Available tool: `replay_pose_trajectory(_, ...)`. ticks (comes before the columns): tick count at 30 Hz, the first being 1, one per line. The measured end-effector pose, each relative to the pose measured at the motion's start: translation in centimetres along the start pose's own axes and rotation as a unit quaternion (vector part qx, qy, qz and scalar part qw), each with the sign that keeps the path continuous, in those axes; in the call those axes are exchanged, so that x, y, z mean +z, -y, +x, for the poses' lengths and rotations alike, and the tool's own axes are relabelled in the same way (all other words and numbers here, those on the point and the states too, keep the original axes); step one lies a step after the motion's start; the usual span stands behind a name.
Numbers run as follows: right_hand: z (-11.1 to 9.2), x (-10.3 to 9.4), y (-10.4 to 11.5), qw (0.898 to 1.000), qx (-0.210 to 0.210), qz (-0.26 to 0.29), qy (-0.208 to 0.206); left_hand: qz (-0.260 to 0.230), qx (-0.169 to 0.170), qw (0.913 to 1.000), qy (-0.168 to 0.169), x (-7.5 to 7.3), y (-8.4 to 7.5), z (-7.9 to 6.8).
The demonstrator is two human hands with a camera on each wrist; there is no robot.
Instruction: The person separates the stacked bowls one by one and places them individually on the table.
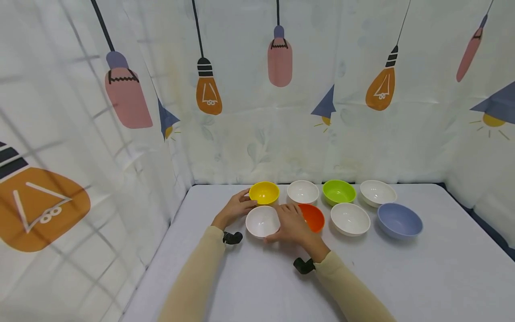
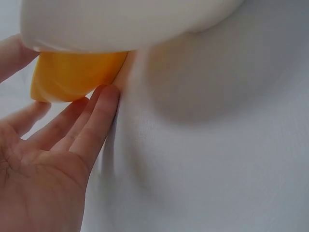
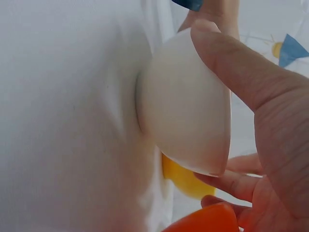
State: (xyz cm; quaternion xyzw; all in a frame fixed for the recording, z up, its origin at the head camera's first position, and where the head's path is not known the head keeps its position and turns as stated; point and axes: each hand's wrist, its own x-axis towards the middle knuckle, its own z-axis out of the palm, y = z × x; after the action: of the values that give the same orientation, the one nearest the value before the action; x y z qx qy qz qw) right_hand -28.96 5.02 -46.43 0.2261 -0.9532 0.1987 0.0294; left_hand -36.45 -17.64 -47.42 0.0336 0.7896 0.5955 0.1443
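Note:
My right hand point(image 1: 293, 226) grips a white bowl point(image 1: 261, 222) at the left of the front row, thumb on its near side and fingers on the far side. Whether its foot rests on the table or is slightly raised, I cannot tell. Behind it is a yellow bowl point(image 1: 264, 193); the fairly straight fingers of my left hand point(image 1: 234, 210) touch its left side. In the left wrist view the white bowl point(image 2: 120, 21) covers part of the yellow bowl point(image 2: 72, 72). An orange-red bowl point(image 1: 313, 218), partly hidden by my right hand, stands just right of it.
Farther right in front are another white bowl point(image 1: 350, 220) and a larger blue bowl point(image 1: 399, 221). The back row also has a white bowl point(image 1: 303, 192), a green bowl point(image 1: 339, 192) and a white bowl point(image 1: 377, 193). All stand on a white-covered table point(image 1: 261, 286) before a lamp-patterned curtain point(image 1: 249, 147).

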Motion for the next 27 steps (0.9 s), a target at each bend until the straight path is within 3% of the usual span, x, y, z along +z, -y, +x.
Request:
replay_pose_trajectory(9,0.3,0.4,0.6,0.999,0.001,-0.029,-0.028,-0.009,0.024,0.9997,0.008,0.2,0.1,0.1)
replay_pose_trajectory(20,-0.2,0.2,1.1,1.0,0.008,-0.024,-0.019,-0.015,0.014,0.9998,-0.002,0.4,0.6,0.2)
replay_pose_trajectory(24,-0.4,-0.8,0.7,1.0,0.001,-0.007,-0.004,-0.015,0.005,0.9997,-0.017,0.5,0.6,0.1)
replay_pose_trajectory(27,-0.7,-2.4,0.4,0.999,0.006,0.032,0.03,0.018,0.0,0.9989,-0.044,0.4,0.4,-0.2)
